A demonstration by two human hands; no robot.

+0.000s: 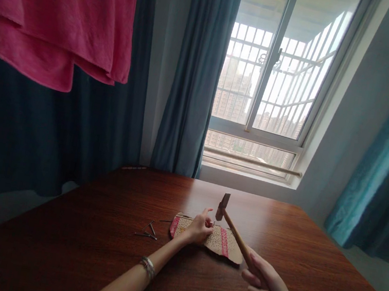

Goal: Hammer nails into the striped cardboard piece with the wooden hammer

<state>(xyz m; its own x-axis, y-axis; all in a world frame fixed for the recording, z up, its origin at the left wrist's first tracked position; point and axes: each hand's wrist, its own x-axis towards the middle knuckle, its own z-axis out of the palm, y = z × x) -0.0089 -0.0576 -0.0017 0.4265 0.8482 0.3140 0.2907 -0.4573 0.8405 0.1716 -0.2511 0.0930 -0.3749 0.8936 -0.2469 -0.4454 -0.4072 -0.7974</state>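
My right hand (263,284) wraps round the wooden handle of a hammer (237,236). The hammer's dark metal head is raised just above and to the right of my left fingertips. With thumb and finger pinched, my left hand (200,227) holds a thin nail (214,223) roughly upright over a flat tan piece (231,250) with dark dots and pink bands. Whether the nail's tip sits in the piece cannot be seen. This piece lies on the brown wooden table (90,242), partly covered by my left hand.
Several loose nails (150,229) lie left of the tan piece. Behind the table are blue curtains (193,91) and a barred window (264,78). A pink cloth (60,11) hangs at the upper left.
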